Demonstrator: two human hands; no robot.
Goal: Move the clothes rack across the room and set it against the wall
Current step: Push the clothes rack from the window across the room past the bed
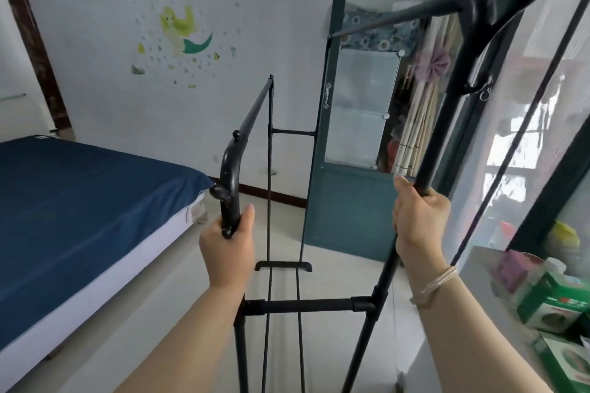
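A black metal clothes rack (306, 305) stands right in front of me, stretching away toward the far wall (127, 41). It has two top rails, a low one on the left and a higher one on the right, and carries no clothes. My left hand (228, 249) grips the curved end of the low left rail. My right hand (418, 220), with a thin bracelet at the wrist, is closed around the tall right upright. The rack's far foot (283, 265) rests on the pale floor.
A bed with a blue sheet (79, 217) fills the left side. A teal door with a glass panel (351, 137) stands ahead on the right, beside a sheer curtain and window (526, 137). Green boxes (552, 306) sit on a surface at the lower right.
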